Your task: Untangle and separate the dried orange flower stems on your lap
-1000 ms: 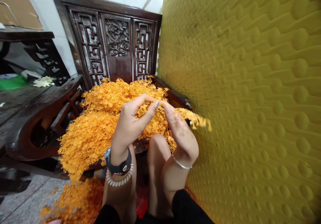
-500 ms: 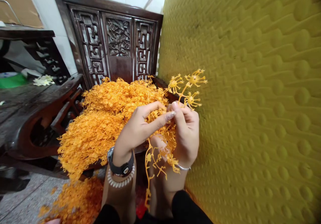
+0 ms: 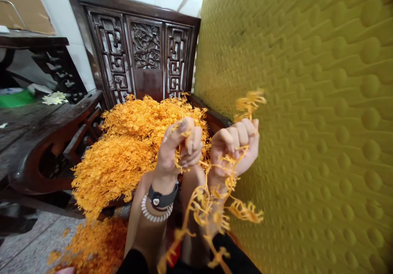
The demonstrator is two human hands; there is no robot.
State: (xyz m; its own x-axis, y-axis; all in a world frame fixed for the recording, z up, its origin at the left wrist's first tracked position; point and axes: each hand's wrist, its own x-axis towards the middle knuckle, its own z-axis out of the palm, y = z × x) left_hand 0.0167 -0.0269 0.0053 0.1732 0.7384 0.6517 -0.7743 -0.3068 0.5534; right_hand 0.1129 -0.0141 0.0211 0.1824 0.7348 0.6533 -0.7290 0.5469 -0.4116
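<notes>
My left hand [image 3: 184, 147], with a dark watch and a coiled white band at the wrist, is closed on small orange plastic pieces [image 3: 178, 157]. My right hand [image 3: 238, 149] is curled round a branching orange plastic sprig [image 3: 211, 208]. One starry tip [image 3: 250, 102] pokes up above the right fist, and blurred stems hang below it over my lap. The two hands are apart. Just behind and left of them rises a big heap of orange plastic sprigs [image 3: 129, 155] on a carved wooden chair.
The chair's dark carved backrest [image 3: 147, 81] stands behind the heap. A yellow textured foam mat [image 3: 301, 134] rises upright along the right side. More orange pieces [image 3: 95, 241] lie low on the left. A dark wooden table [image 3: 18, 122] holds a green object [image 3: 16, 98] and a pale flower [image 3: 54, 98].
My hands were together, pinching at one sprig; now they are pulled apart and closed into fists. The right one moved right, and the sprig's stems swing lower in front.
</notes>
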